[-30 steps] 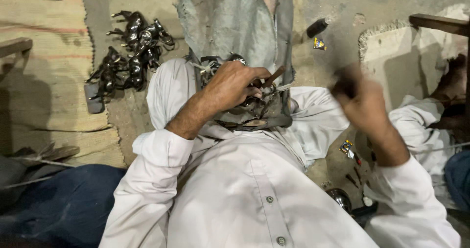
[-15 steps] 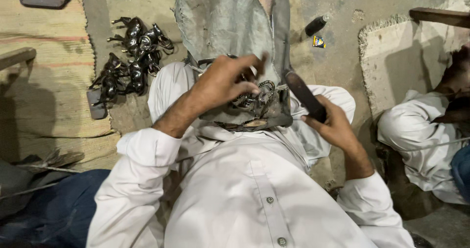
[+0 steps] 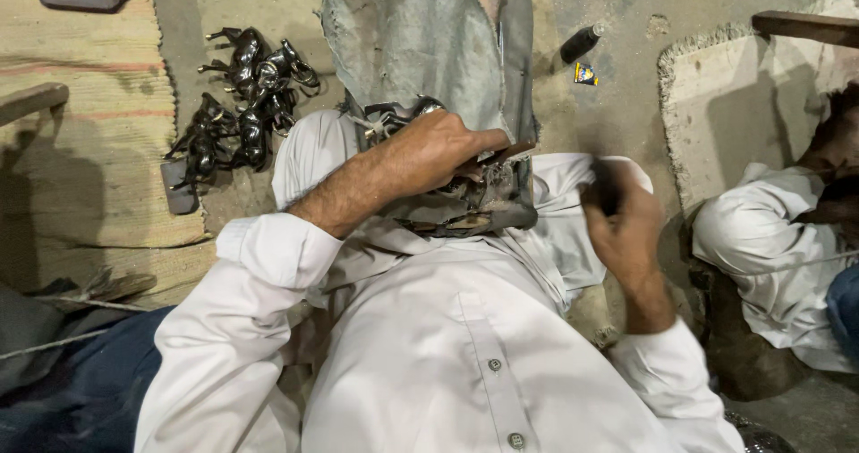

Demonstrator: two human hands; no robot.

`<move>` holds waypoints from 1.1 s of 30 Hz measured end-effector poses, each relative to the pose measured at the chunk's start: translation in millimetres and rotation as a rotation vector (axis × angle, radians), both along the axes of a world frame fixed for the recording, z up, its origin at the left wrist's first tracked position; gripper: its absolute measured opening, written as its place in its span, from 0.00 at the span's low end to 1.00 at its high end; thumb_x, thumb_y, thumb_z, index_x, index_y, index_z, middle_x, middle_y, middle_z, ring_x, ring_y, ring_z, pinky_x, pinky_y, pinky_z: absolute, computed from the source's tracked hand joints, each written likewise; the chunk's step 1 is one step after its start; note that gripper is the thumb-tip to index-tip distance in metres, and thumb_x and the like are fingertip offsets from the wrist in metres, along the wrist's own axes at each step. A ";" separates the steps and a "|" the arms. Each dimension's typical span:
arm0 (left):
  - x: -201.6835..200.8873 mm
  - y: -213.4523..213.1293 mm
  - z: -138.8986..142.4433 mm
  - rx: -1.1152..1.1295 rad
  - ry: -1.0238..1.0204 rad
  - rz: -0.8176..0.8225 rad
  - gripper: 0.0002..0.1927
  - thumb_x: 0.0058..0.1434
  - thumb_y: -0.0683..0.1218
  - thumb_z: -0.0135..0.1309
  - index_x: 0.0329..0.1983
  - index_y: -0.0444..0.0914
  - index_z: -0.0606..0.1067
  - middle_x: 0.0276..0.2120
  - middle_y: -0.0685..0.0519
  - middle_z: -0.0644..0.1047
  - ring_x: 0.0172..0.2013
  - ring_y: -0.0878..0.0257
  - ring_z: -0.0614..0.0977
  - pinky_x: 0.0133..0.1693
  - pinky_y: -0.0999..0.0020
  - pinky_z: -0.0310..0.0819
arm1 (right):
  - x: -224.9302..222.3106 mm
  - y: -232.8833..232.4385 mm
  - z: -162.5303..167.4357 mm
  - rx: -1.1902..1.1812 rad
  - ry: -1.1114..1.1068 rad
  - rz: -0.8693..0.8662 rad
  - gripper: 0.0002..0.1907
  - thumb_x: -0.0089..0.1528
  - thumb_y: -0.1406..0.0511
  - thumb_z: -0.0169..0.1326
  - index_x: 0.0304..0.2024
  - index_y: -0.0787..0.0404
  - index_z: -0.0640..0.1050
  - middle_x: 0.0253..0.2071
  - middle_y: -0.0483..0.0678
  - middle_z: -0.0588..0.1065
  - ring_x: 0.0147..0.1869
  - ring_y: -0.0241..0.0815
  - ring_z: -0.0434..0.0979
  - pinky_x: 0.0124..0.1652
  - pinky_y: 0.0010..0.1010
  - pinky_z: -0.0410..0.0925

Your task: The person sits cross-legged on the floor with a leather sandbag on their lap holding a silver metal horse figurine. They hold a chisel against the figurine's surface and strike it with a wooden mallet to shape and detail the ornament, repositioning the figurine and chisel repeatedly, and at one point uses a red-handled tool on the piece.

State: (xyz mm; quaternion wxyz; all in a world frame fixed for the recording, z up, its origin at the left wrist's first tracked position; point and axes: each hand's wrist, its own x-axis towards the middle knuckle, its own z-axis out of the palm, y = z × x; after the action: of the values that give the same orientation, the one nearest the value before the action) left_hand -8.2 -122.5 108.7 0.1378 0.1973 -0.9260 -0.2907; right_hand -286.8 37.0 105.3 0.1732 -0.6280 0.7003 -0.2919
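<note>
I sit on the floor in white clothes. My left hand (image 3: 436,152) presses a dark metal horse figure (image 3: 400,113) down against a worn block (image 3: 474,207) between my knees, gripping it together with a thin punch-like tool (image 3: 504,155). My right hand (image 3: 621,222) is raised to the right of the block, fingers closed around the dark handle of a tool (image 3: 605,187), which is blurred. A grey cloth (image 3: 420,33) hangs over the block's far side.
A heap of dark metal horse figures (image 3: 240,104) lies on the floor at left, beside a woven mat (image 3: 80,131). A small black cylinder (image 3: 580,43) lies on the floor ahead. Another person in white (image 3: 769,247) sits at right on a pale mat (image 3: 734,104).
My right hand has swung the dark tool back from the block, out to the right and lower. My left hand stays clamped on the figure and has shifted slightly.
</note>
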 end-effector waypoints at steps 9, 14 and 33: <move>3.0 0.4 -4.0 0.155 0.127 -0.010 0.25 0.58 0.46 0.66 0.57 0.40 0.73 0.25 0.43 0.79 0.27 0.44 0.82 0.32 0.50 0.72 | 0.0 -8.8 21.9 0.219 0.170 0.062 0.20 0.58 0.66 0.64 0.53 0.60 0.76 0.37 0.58 0.79 0.41 0.59 0.82 0.39 0.44 0.71; 1.0 -1.8 -8.6 0.089 0.154 -0.033 0.24 0.59 0.45 0.65 0.58 0.39 0.73 0.24 0.43 0.78 0.28 0.44 0.81 0.31 0.49 0.71 | 4.0 -7.5 16.3 0.187 0.134 0.043 0.19 0.60 0.67 0.64 0.53 0.60 0.77 0.38 0.57 0.80 0.39 0.56 0.82 0.38 0.40 0.71; 2.5 0.7 -1.6 0.112 0.164 -0.008 0.19 0.56 0.41 0.65 0.50 0.40 0.76 0.24 0.47 0.81 0.29 0.47 0.83 0.31 0.51 0.74 | -6.2 -10.1 22.7 0.021 0.012 -0.145 0.21 0.61 0.69 0.63 0.55 0.62 0.73 0.40 0.59 0.76 0.42 0.64 0.74 0.40 0.49 0.68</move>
State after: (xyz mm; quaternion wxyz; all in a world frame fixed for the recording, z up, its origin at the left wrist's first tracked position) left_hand -5.7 -121.8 107.1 0.2006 0.1764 -0.8948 -0.3576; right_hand -293.0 26.9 127.9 0.1537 -0.5754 0.7481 -0.2927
